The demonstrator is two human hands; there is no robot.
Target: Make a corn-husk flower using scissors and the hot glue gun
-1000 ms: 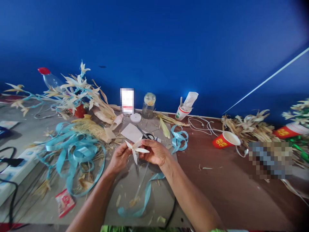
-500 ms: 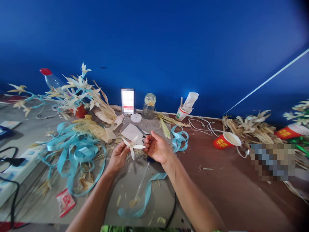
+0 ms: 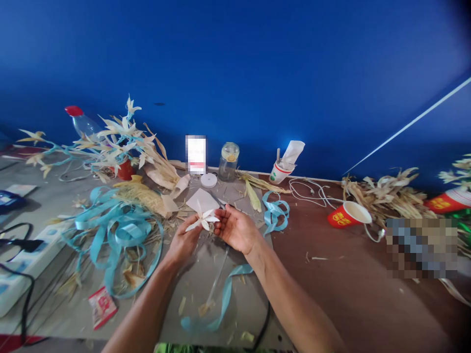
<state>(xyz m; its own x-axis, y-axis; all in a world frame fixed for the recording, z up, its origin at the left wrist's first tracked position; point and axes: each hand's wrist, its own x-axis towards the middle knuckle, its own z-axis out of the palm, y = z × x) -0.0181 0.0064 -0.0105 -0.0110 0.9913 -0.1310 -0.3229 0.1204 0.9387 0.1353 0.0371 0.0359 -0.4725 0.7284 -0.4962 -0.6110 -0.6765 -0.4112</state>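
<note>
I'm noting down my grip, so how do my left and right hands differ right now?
Your left hand holds the white flower; your right hand is loosely open beside it. The right hand shows its palm, while the left hand's is mostly hidden. Both are bare and close to the flower.

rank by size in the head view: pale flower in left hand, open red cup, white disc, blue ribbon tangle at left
1. Blue ribbon tangle
2. Open red cup
3. Pale flower
4. White disc

the left hand (image 3: pixel 185 239) holds a pale flower (image 3: pixel 204 219); the right hand (image 3: pixel 237 229) is beside it, loosely curled.
</note>
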